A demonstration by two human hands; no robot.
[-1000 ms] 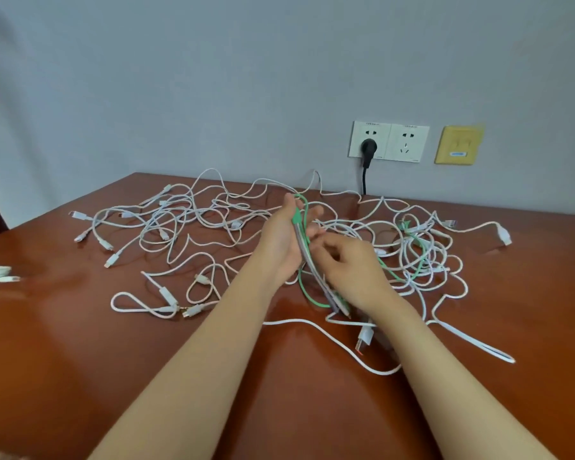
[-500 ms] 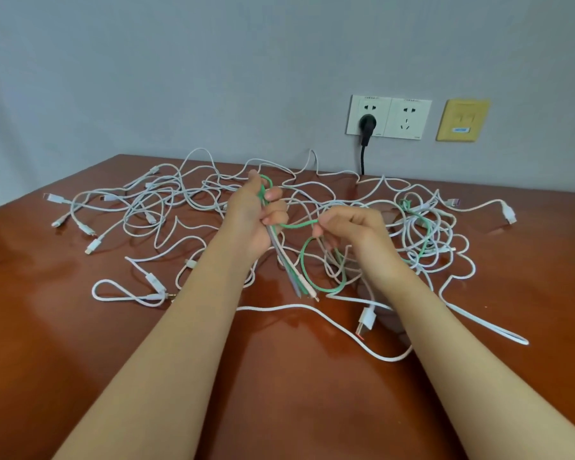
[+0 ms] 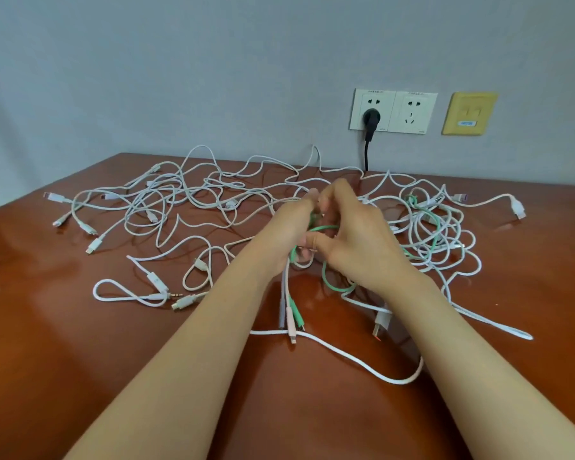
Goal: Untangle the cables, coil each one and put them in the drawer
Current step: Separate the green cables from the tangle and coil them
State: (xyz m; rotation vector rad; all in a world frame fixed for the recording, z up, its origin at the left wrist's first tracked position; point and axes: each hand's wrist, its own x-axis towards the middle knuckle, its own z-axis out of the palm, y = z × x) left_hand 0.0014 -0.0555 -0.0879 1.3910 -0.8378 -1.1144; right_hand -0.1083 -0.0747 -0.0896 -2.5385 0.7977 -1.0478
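Note:
A green cable (image 3: 333,284) with green, pink and grey plug ends (image 3: 291,318) hangs from my two hands above the wooden table (image 3: 80,343). My left hand (image 3: 284,232) grips its loops. My right hand (image 3: 352,240) is pressed close against the left and pinches the same green cable, which trails right into a knot of white cables (image 3: 439,234). Several more white cables (image 3: 153,207) sprawl tangled over the table's left and far side. No drawer is in view.
A white cable (image 3: 356,360) curves across the table below my hands, with an orange-tipped USB plug (image 3: 380,322) beside it. A black plug (image 3: 369,122) sits in the wall socket behind the table. A yellow wall plate (image 3: 468,113) is to its right.
My right hand has moved left and up to meet the left hand, carrying the green cable around. The hanging plug ends have swung to point straight down. The camera has moved closer.

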